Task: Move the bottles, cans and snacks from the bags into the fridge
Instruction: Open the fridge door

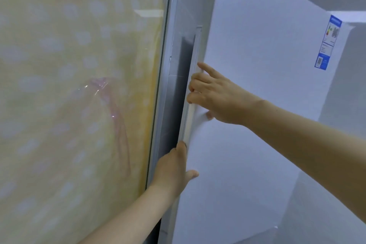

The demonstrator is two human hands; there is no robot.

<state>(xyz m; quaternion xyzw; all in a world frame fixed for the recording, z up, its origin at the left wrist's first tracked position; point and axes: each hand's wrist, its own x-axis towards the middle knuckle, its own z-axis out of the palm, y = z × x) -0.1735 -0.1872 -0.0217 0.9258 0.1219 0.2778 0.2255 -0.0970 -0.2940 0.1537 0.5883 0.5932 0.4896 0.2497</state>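
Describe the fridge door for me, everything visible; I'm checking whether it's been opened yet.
The tall white glossy fridge door fills the right of the view. A recessed vertical handle strip runs down its left edge, beside a dark gap. A blue and white energy label sits at its upper right. The right hand curls over the handle strip; the left hand has a grip on the edge lower down. Whether the door is ajar is unclear.

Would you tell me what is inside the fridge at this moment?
Nothing inside shows. The white fridge door covers the interior; only a dark recess runs along its handle edge, where the left hand and right hand curl their fingers. No bottles, cans or snacks are visible.
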